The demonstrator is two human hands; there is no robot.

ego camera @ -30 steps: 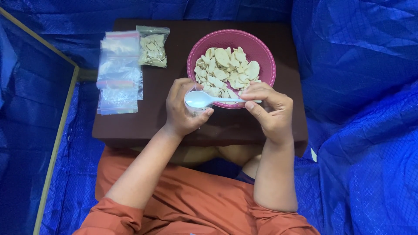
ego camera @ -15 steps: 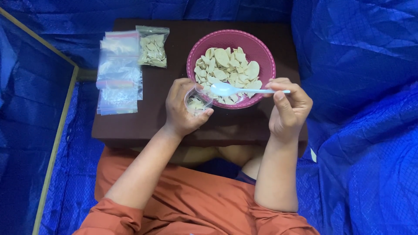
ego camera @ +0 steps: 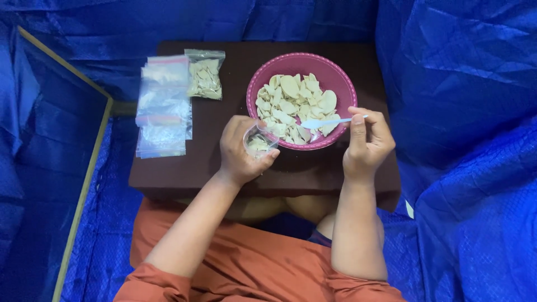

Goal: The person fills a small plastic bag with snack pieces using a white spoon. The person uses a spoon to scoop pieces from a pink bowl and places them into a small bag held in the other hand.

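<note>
A pink bowl (ego camera: 338,84) full of pale dried slices (ego camera: 293,103) stands on a small dark brown table (ego camera: 235,72). My left hand (ego camera: 238,154) holds a small clear plastic bag (ego camera: 258,142) open beside the bowl's near left rim, with a few slices inside. My right hand (ego camera: 366,142) grips the handle of a white plastic spoon (ego camera: 327,121), whose scoop rests over the slices near the bowl's front edge.
A stack of empty clear zip bags (ego camera: 163,106) lies at the table's left side. Behind it sits one filled bag of slices (ego camera: 205,75). Blue tarpaulin (ego camera: 464,112) surrounds the table, with a wooden frame edge (ego camera: 84,184) at left. My orange-clad lap is below.
The spoon left the bag's mouth and swung right into the bowl. My right hand moved right and down; my left hand stayed holding the bag.
</note>
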